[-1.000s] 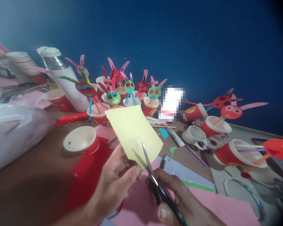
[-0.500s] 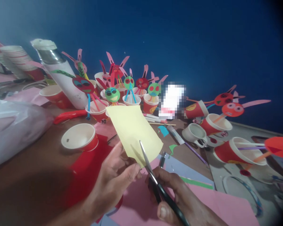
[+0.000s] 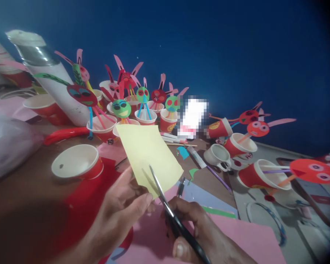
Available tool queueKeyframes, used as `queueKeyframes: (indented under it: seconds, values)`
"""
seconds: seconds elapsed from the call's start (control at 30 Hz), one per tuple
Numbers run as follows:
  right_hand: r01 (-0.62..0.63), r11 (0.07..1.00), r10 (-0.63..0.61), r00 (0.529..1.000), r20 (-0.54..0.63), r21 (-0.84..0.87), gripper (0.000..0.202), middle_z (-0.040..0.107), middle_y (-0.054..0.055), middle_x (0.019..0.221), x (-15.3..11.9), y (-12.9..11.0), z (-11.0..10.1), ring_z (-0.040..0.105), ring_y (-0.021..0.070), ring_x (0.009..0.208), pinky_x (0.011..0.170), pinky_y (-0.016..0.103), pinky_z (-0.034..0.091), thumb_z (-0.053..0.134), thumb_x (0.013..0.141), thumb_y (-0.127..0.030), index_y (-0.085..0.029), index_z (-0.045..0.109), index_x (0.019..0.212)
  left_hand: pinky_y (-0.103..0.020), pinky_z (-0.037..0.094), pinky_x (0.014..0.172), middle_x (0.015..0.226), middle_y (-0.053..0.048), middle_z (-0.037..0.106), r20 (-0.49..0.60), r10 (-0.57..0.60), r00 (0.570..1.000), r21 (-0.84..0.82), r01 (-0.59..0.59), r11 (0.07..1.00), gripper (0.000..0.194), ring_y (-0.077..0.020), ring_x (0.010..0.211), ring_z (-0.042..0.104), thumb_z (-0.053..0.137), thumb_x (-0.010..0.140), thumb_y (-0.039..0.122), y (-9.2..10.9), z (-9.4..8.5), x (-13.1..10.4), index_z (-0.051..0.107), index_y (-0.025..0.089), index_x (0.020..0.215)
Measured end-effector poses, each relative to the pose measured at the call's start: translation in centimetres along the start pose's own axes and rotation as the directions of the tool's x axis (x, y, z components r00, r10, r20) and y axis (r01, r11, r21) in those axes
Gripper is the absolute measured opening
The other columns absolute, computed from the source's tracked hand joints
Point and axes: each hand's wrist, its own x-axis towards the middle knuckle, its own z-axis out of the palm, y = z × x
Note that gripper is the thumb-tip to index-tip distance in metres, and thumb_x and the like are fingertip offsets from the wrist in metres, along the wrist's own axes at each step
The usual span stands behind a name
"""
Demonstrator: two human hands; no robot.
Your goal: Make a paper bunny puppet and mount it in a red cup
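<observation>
A pale yellow sheet of paper [image 3: 151, 154] is held up by its lower left edge in my left hand [image 3: 126, 209], thumb in front and fingers behind. My right hand [image 3: 195, 227] grips the black handles of a pair of scissors [image 3: 169, 211]. One silver blade lies over the front of the sheet, pointing up and left; the other blade is hidden behind the paper. Pink paper [image 3: 236, 238] lies beneath my hands, with red paper [image 3: 82, 205] to the left.
Paper cups with decorated paper faces stand along the back, several of them. An empty cup [image 3: 77, 161] sits left, near a plastic bag [image 3: 11, 143]. A white flask [image 3: 57, 80] leans behind. At right are a mug [image 3: 216, 156] and a tipped cup [image 3: 255, 174].
The whole view has shifted, so the table items appear further left. Both hands, the yellow sheet and the scissors keep nearly the same arrangement.
</observation>
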Motion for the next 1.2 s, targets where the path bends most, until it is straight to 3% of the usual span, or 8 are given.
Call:
queueKeyframes:
  seconds: [0.1,0.27,0.37,0.47,0.63,0.93,1.07,1.2]
  values:
    - [0.012,1.000,-0.012,1.000,0.000,0.005,0.049,0.047,-0.002,0.070,0.0,0.2,0.0,0.043,0.0120,0.067,0.062,0.022,0.035,0.057,0.070,-0.062,-0.017,0.055,0.090,-0.027,0.049,0.054,0.086,-0.009,0.060,0.006,0.018,1.000,0.035,-0.018,0.999,0.010,-0.0160,0.059,0.055,0.064,0.072,0.024,0.1,-0.1,0.0,0.067,0.015,0.068]
    - [-0.035,0.999,0.034,0.999,-0.032,-0.023,0.050,0.048,-0.001,0.069,-0.3,-0.1,0.1,0.043,0.0119,0.064,0.058,0.022,0.036,0.055,0.069,-0.065,-0.017,0.055,0.084,-0.025,0.047,0.051,0.071,-0.005,0.061,-0.029,-0.010,1.000,-0.029,0.010,1.000,0.027,-0.0149,0.054,0.053,0.065,0.070,0.022,0.4,0.4,-0.1,0.064,0.017,0.097]
    - [-0.116,0.991,0.109,0.989,-0.104,-0.061,0.058,0.050,0.002,0.074,-0.3,-0.4,0.2,0.047,0.0150,0.069,0.061,0.024,0.039,0.053,0.065,-0.071,-0.017,0.057,0.085,-0.023,0.046,0.049,0.067,-0.003,0.060,-0.049,-0.012,0.999,-0.067,0.009,0.998,0.030,-0.0141,0.052,0.053,0.066,0.069,0.022,0.5,0.6,-0.1,0.063,0.018,0.099]
    - [-0.152,0.988,0.151,0.988,-0.028,-0.042,0.064,0.051,0.002,0.072,-0.1,-0.9,0.0,0.048,0.0149,0.066,0.057,0.023,0.040,0.060,0.055,-0.073,-0.016,0.059,0.084,-0.024,0.046,0.050,0.065,-0.002,0.060,-0.036,-0.009,0.999,-0.082,0.006,0.997,0.029,-0.0150,0.053,0.055,0.065,0.070,0.023,0.5,0.5,0.0,0.062,0.019,0.099]
    - [-0.162,0.987,0.163,0.984,-0.074,0.015,0.062,0.053,0.002,0.069,0.1,-1.5,-0.1,0.047,0.0123,0.059,0.057,0.023,0.041,0.057,0.061,-0.073,-0.015,0.060,0.084,-0.022,0.045,0.051,0.070,-0.004,0.062,0.034,-0.027,0.999,-0.044,0.028,0.999,0.027,-0.0144,0.056,0.057,0.065,0.071,0.021,0.6,-0.1,0.1,0.060,0.017,0.098]
    - [-0.218,0.976,0.217,0.974,-0.061,-0.010,0.055,0.050,0.000,0.065,0.2,-1.2,-0.7,0.043,0.0121,0.064,0.053,0.019,0.035,0.069,0.054,-0.063,-0.014,0.063,0.079,-0.021,0.045,0.053,0.081,-0.004,0.059,0.189,-0.052,0.981,-0.047,0.062,0.997,0.010,-0.0092,0.057,0.052,0.060,0.077,0.021,0.5,-0.9,0.2,0.061,0.014,0.084]
    - [-0.208,0.978,0.207,0.977,-0.040,-0.003,0.057,0.052,0.001,0.065,0.2,-1.5,-0.7,0.047,0.0136,0.065,0.052,0.019,0.036,0.071,0.051,-0.063,-0.014,0.064,0.080,-0.020,0.043,0.052,0.084,-0.004,0.059,0.187,-0.052,0.981,-0.041,0.061,0.997,0.023,-0.0096,0.058,0.053,0.060,0.077,0.019,0.4,-1.2,0.3,0.057,0.016,0.099]
    - [-0.206,0.979,0.205,0.977,-0.059,0.003,0.050,0.050,0.000,0.062,-0.3,-1.5,-0.5,0.045,0.0126,0.060,0.054,0.020,0.038,0.068,0.058,-0.060,-0.015,0.063,0.079,-0.019,0.041,0.051,0.064,0.002,0.057,0.203,-0.071,0.977,-0.058,0.084,0.995,0.043,-0.0107,0.056,0.054,0.061,0.075,0.017,0.5,-1.2,0.4,0.048,0.016,0.116]
